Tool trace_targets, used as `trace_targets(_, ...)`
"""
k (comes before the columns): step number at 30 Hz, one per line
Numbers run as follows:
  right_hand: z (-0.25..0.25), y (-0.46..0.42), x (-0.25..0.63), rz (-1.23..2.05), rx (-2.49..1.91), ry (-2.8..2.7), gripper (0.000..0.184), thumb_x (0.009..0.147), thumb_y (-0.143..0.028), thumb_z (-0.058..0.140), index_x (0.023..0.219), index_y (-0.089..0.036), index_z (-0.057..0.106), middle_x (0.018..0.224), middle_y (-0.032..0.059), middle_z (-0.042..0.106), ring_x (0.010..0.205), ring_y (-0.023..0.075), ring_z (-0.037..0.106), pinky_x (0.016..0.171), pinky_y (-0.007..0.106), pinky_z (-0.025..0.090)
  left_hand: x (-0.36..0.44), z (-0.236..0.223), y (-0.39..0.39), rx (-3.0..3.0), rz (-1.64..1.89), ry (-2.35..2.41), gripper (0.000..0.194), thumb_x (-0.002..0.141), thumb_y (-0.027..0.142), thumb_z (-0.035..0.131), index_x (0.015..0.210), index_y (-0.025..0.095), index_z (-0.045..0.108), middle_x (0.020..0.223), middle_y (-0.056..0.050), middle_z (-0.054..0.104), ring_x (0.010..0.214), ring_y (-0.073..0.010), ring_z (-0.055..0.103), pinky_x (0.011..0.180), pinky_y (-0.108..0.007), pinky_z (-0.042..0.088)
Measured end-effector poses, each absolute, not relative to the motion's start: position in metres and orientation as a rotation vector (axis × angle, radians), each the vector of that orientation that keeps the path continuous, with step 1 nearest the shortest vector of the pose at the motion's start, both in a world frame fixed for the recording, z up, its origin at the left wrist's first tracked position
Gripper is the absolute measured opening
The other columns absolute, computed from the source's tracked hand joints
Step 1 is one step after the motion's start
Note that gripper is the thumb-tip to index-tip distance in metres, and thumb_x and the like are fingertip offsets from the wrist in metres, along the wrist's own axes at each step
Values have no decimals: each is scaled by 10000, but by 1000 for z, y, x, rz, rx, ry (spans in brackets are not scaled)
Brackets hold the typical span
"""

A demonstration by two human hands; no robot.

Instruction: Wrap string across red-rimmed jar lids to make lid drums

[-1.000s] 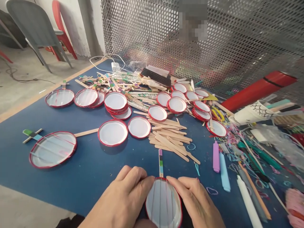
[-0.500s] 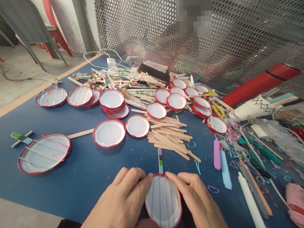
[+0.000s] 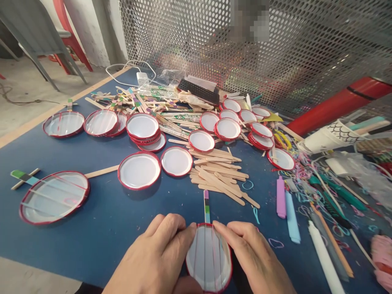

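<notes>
Close in front of me is a red-rimmed jar lid, white inside, with thin bands stretched lengthwise across it. A craft stick coloured purple, black, green and blue sticks out from its far edge. My left hand grips the lid's left side, thumb and fingers closed near the top rim. On the opposite side, my right hand holds the rim with its fingertips close to the stick. The lid's near edge and parts of its sides are hidden by my hands.
At left lies a banded lid with a stick. Plain lids and loose craft sticks lie ahead. Markers, rubber bands and a white cup are on the right. A red cylinder leans near the perforated metal panel.
Both hands keep their hold on the banded lid, with only a tiny shift. The whole view has moved slightly.
</notes>
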State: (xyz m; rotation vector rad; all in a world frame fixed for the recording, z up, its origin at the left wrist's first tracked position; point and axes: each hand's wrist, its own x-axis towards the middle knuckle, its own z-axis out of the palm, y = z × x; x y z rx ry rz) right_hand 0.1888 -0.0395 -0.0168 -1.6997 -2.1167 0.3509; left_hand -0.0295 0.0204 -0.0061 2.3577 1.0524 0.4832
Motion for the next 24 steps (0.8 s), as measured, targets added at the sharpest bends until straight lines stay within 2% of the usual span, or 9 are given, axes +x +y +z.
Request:
trace_targets(3,-14,-38,187,335,-1717,-2116,725,749,-524,748,1369,-261,482,1080,95,604,958,290,639,814,416,510,-29,-7,20,2357,484,1060,547,778,385,797,1253,215,584,1034,-62,664,816,-211,625,689,-310,595)
trace_targets(10,-10,-35,194,313,-1682,-2208,807,667,-473,818,1366,-257,478,1074,91,634,938,290,661,762,400,553,-30,-9,20,2329,575,1034,603,741,273,829,1277,232,556,1043,-45,654,823,-206,618,691,-298,586)
trace_targets(15,-9,-30,198,306,-1589,-2274,817,677,-453,815,1381,-232,464,1057,104,648,914,283,678,727,380,582,-32,-1,23,2322,461,1033,474,800,342,777,1228,252,592,1050,-43,658,845,-206,632,704,-283,591)
trace_targets(21,-4,-28,188,204,-1565,-2194,735,647,-371,814,1289,-184,510,998,95,645,870,267,669,721,392,581,-29,5,23,2306,403,1060,500,769,216,793,1231,247,603,1066,-46,642,897,-225,624,742,-325,589)
trace_targets(24,-2,-28,182,201,-1588,-2154,687,661,-336,793,1271,-181,518,1027,106,640,905,279,660,757,423,572,-26,10,23,2277,384,1075,445,788,202,777,1204,238,624,1046,-47,639,911,-230,616,769,-351,577)
